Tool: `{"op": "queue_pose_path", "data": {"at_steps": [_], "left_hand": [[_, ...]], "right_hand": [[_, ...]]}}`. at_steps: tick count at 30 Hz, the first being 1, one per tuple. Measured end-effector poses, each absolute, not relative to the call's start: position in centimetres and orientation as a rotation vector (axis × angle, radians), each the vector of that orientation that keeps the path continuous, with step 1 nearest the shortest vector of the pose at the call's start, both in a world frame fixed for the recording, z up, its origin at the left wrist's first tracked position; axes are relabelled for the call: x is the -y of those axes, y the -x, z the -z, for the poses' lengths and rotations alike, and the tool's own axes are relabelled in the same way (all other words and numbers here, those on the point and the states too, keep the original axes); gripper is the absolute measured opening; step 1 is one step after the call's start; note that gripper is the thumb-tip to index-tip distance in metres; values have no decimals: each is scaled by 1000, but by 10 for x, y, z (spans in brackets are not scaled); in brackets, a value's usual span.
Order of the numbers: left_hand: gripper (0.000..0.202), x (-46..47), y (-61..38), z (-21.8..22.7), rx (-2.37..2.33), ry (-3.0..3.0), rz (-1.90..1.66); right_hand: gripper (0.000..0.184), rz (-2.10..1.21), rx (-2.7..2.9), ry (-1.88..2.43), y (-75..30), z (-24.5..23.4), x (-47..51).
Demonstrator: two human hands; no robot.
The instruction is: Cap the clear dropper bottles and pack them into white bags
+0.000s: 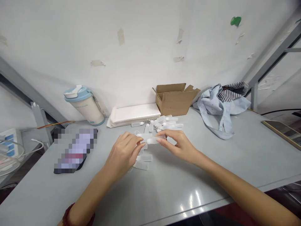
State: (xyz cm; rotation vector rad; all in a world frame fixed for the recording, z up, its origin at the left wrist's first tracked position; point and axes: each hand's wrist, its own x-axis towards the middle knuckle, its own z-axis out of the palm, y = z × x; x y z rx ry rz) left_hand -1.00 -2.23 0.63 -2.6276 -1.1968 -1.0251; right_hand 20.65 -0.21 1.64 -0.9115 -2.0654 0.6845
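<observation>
Checking the head view: right hand (pixel 182 147) pinched on a small translucent bottle (pixel 153 140), over the grey tabletop (pixel 169 191); left hand (pixel 123 149) at its nozzle end, fingertips close together, whether gripping I cannot tell. Similar bottles (pixel 144 158) lie nearby, some before an open carton (pixel 175 105).

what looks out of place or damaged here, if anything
Tape scraps look odd: ragged bits stuck on the wall, holding nothing I can make out. Below, small translucent bottles lie jumbled at differing angles on the table. No spill shows.
</observation>
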Motion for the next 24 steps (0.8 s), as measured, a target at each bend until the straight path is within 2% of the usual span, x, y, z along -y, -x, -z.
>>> {"op": "queue_pose_path", "data": {"at_steps": [9, 19, 24], "left_hand": [[17, 26, 6, -1, 1128, 2626, 985], [15, 26, 8, -11, 1175, 2652, 1108], [9, 25, 14, -17, 1261, 2656, 1053]], "right_hand": [[21, -814, 2148, 886, -206, -16, -1], [22, -864, 2117, 860, -204, -10, 2], [23, -879, 2099, 904, -200, -12, 3]]}}
